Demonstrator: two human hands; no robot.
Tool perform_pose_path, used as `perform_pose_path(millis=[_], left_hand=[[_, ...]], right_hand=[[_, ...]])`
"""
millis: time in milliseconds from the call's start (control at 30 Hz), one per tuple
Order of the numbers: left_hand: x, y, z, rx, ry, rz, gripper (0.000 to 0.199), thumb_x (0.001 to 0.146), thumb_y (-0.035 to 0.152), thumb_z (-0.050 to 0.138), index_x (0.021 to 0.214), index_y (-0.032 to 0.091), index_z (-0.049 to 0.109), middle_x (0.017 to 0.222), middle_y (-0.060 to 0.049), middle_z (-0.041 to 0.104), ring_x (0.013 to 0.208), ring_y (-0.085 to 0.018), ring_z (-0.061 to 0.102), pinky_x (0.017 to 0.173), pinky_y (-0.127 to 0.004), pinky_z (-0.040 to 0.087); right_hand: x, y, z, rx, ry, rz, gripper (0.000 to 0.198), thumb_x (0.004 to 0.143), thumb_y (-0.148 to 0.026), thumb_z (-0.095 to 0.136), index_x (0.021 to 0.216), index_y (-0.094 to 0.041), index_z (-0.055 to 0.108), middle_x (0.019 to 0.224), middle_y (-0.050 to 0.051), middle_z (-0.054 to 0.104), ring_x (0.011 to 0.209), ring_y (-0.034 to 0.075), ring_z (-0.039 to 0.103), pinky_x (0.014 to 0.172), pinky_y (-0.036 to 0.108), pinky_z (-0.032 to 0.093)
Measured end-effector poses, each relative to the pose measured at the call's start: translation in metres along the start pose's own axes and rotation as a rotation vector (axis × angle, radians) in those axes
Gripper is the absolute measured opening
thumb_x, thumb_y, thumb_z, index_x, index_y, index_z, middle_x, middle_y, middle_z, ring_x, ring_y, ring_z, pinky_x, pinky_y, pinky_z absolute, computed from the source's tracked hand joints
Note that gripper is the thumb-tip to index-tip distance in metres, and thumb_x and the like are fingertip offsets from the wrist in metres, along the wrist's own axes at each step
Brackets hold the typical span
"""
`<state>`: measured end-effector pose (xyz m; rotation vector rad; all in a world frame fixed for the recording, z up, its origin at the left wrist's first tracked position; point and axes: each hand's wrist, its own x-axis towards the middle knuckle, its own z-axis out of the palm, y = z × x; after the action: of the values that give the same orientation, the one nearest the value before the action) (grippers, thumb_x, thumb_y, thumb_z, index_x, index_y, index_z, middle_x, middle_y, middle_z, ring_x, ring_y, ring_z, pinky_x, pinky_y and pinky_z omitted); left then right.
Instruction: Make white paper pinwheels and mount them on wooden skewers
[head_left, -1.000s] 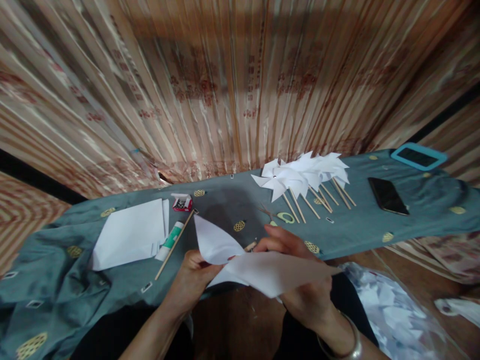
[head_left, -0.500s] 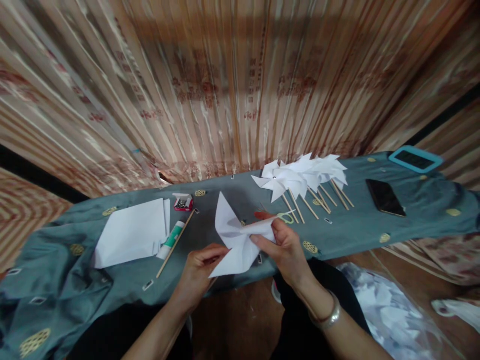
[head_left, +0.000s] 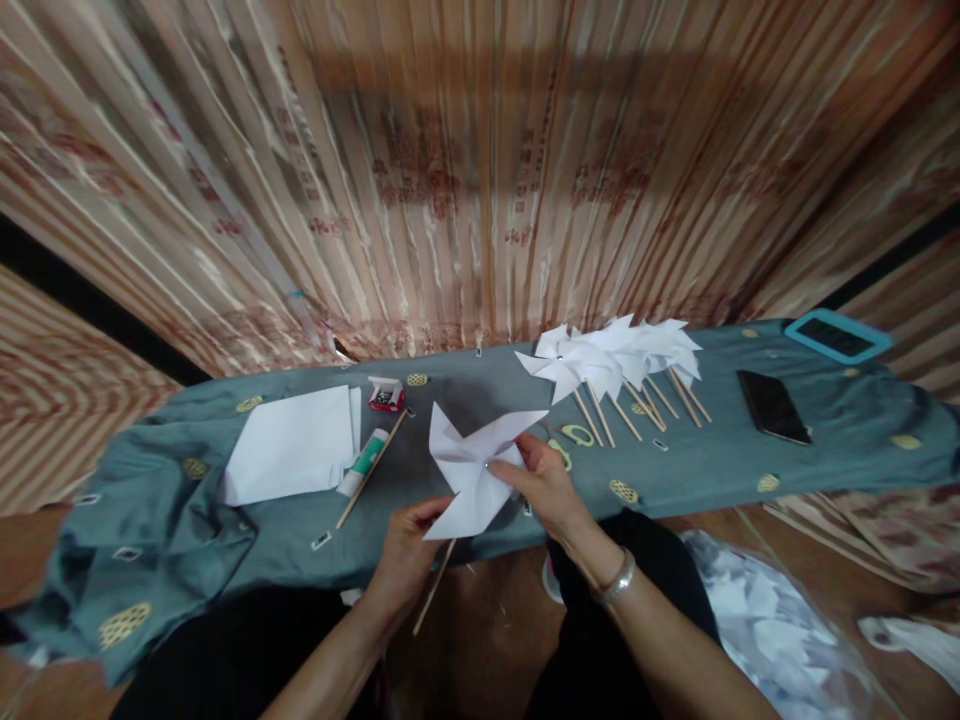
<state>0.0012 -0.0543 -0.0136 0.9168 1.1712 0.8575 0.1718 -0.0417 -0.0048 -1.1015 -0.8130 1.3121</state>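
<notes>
A white paper pinwheel [head_left: 471,480] is held up between both hands above the table's front edge. A small metal pin [head_left: 487,465] shows at its centre, and a wooden stick [head_left: 433,588] slants down below it. My left hand [head_left: 405,545] is closed at the pinwheel's lower left; its fingertips are partly hidden behind the paper. My right hand [head_left: 546,482] pinches the right side, thumb in front near the pin, fingers behind. Green-handled scissors [head_left: 576,435] lie just beyond my right hand.
Finished pinwheels [head_left: 615,360] lie at the back right. On the left are white paper sheets [head_left: 292,445], a glue stick [head_left: 365,462], a loose stick [head_left: 371,470] and a small red box [head_left: 386,394]. A phone [head_left: 772,405] and a blue-framed device [head_left: 838,335] lie right; a plastic bag [head_left: 780,620] stands below.
The pinwheel has turned to face me, bringing its centre pin and stick into view. My right hand has shifted slightly left, uncovering more of the scissors. The camera view has shifted a little.
</notes>
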Motion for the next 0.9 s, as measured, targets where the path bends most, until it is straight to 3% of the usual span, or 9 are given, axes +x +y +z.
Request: perform_pose_path(millis=[333, 567, 733, 833, 900], left_hand=[[-0.031, -0.036, -0.008, -0.327, 0.271, -0.131, 0.035, 0.034, 0.017, 0.087, 0.068, 0.015, 0.077, 0.055, -0.001, 0.069, 0.056, -0.016, 0.062, 0.058, -0.025, 0.046], [-0.035, -0.045, -0.004, -0.605, 0.353, -0.176, 0.038, 0.033, 0.007, 0.086, 0.068, 0.015, 0.076, 0.06, 0.0, 0.071, 0.051, -0.009, 0.058, 0.052, -0.018, 0.045], [-0.044, -0.048, -0.004, -0.741, 0.356, -0.304, 0.024, 0.051, -0.003, 0.08, 0.068, 0.013, 0.074, 0.061, -0.002, 0.07, 0.053, -0.008, 0.061, 0.054, -0.015, 0.048], [-0.051, -0.051, -0.004, -0.774, 0.308, -0.37, 0.014, 0.059, 0.004, 0.081, 0.069, 0.011, 0.074, 0.066, -0.006, 0.071, 0.057, -0.009, 0.064, 0.054, -0.015, 0.048], [-0.054, -0.054, -0.003, -0.781, 0.247, -0.354, 0.021, 0.057, 0.013, 0.086, 0.075, 0.01, 0.075, 0.066, -0.006, 0.07, 0.051, -0.007, 0.059, 0.046, -0.014, 0.042]], right_hand=[[0.012, 0.022, 0.025, -0.162, -0.234, 0.171, 0.03, 0.053, -0.025, 0.076, 0.081, -0.019, 0.067, 0.075, 0.001, 0.074, 0.068, 0.02, 0.067, 0.066, 0.03, 0.051], [0.031, 0.022, 0.038, -0.272, -0.356, 0.24, 0.033, 0.049, -0.018, 0.076, 0.081, -0.017, 0.071, 0.078, 0.001, 0.075, 0.067, 0.019, 0.065, 0.064, 0.03, 0.05], [0.036, 0.026, 0.042, -0.329, -0.389, 0.275, 0.03, 0.051, -0.019, 0.075, 0.081, -0.017, 0.071, 0.075, 0.0, 0.073, 0.064, 0.016, 0.064, 0.062, 0.026, 0.048], [0.039, 0.026, 0.043, -0.367, -0.406, 0.283, 0.029, 0.053, -0.021, 0.073, 0.082, -0.016, 0.07, 0.073, 0.0, 0.072, 0.064, 0.015, 0.063, 0.061, 0.025, 0.047], [0.043, 0.026, 0.042, -0.405, -0.418, 0.282, 0.028, 0.054, -0.022, 0.072, 0.081, -0.016, 0.069, 0.072, 0.0, 0.072, 0.062, 0.015, 0.062, 0.06, 0.025, 0.047]])
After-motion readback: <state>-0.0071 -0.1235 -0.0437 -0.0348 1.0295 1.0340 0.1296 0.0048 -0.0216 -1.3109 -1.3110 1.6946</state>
